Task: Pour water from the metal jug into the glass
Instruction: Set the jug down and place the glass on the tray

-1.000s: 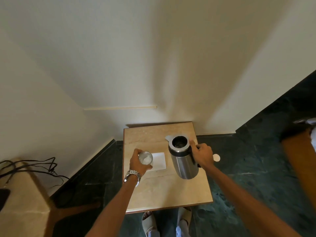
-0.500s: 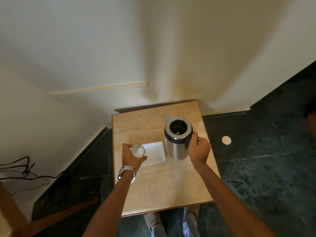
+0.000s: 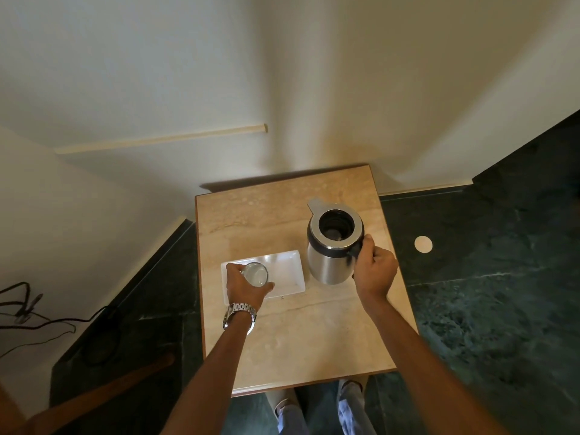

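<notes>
Tray [image 3: 292, 271] between glass [image 3: 255, 274], jug [image 3: 332, 246]

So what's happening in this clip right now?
A person stands at a small table. Their right hand grips the handle of a metal jug, which stands upright on the table with its lid off. Their left hand holds a glass over a white tray. Nothing is being poured at this moment; I can't tell how full the glass is.
</notes>
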### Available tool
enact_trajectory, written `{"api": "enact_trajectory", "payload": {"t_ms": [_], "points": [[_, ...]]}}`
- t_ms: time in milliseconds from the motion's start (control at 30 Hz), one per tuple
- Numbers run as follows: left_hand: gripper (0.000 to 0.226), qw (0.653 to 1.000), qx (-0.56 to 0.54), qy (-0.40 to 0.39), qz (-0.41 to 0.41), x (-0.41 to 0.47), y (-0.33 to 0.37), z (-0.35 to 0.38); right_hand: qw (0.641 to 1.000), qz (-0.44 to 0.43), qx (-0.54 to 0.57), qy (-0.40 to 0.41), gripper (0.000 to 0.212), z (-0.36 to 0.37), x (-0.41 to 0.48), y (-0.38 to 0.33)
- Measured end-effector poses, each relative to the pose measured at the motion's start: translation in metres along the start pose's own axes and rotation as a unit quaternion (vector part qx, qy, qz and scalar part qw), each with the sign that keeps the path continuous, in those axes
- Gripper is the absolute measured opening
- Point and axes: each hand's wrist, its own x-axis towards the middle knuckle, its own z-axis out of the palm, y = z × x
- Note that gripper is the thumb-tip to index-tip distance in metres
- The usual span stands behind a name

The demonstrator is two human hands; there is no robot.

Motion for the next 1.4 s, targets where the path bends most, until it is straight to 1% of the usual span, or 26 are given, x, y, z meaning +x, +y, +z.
{"api": "enact_trajectory", "payload": {"t_ms": [167, 367, 500, 700, 833, 933, 967, 1167, 1267, 1333, 1400], "points": [[0.083, 1.000, 0.010, 0.025, -0.008, 0.011, -0.008, 0.010, 0.999, 0.017, 0.033, 0.019, 0.051, 0.005, -0.006, 0.007], [0.081, 0.999, 0.009, 0.038, -0.003, 0.013, -0.014, 0.015, 0.999, 0.010, 0.046, 0.025, 0.052, 0.004, -0.018, 0.019], [0.079, 0.999, -0.001, 0.040, 0.002, 0.013, -0.015, 0.014, 0.999, 0.002, 0.049, 0.022, 0.048, 0.011, -0.041, 0.021], [0.081, 0.999, 0.001, 0.031, 0.015, 0.010, -0.017, 0.016, 0.997, 0.039, 0.051, 0.051, 0.045, 0.017, -0.063, 0.025], [0.087, 0.999, 0.011, 0.011, 0.040, -0.002, -0.018, 0.015, 0.995, 0.048, 0.044, 0.080, 0.045, 0.009, -0.084, 0.027], [0.093, 0.999, 0.016, 0.005, 0.038, 0.002, -0.020, 0.009, 0.993, 0.066, 0.026, 0.092, 0.044, 0.019, -0.090, 0.021], [0.096, 0.999, 0.021, 0.000, 0.037, -0.002, -0.024, -0.001, 0.993, 0.067, 0.025, 0.090, 0.044, 0.019, -0.099, 0.016], [0.113, 0.999, 0.010, -0.042, 0.014, 0.003, -0.024, -0.008, 0.992, 0.099, 0.020, 0.082, 0.043, 0.024, -0.097, 0.011], [0.118, 0.998, 0.008, -0.055, 0.021, -0.004, -0.016, -0.004, 0.990, 0.097, 0.023, 0.099, 0.043, 0.020, -0.092, 0.014], [0.122, 0.997, 0.006, -0.063, 0.038, -0.013, -0.012, 0.002, 0.990, 0.092, 0.010, 0.109, 0.039, 0.014, -0.083, 0.021], [0.127, 0.998, -0.007, -0.065, 0.024, -0.021, -0.007, -0.014, 0.989, 0.109, 0.009, 0.103, 0.030, 0.011, -0.086, 0.012]]}}
